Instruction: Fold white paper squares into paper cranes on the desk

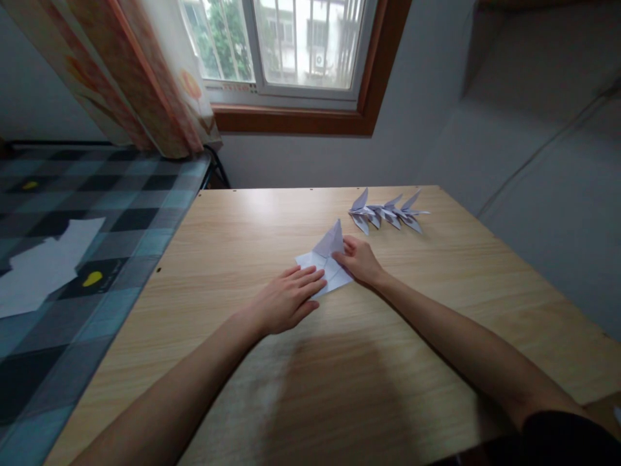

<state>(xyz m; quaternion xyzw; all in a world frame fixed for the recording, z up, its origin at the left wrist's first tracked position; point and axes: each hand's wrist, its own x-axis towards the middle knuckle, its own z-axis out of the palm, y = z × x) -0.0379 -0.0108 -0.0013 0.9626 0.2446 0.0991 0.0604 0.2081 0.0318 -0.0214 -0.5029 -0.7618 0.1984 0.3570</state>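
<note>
A creased sheet of white paper (334, 275) lies on the wooden table, its far corner raised into a pointed flap. My left hand (294, 298) rests flat on the paper's near left part, fingers stretched out. At the right edge, my right hand (359, 259) pinches the paper between thumb and fingers. Behind it, to the right, a row of folded paper cranes or similar pointed origami pieces (385, 212) sits on the table; the single pieces overlap, so their exact shape is hard to tell.
The pale wooden table (218, 259) reaches to the wall under the window (305, 45). On the left is a bed with a checkered cover (145, 213), where loose white paper sheets (48, 265) lie. A curtain (140, 77) hangs beside the window.
</note>
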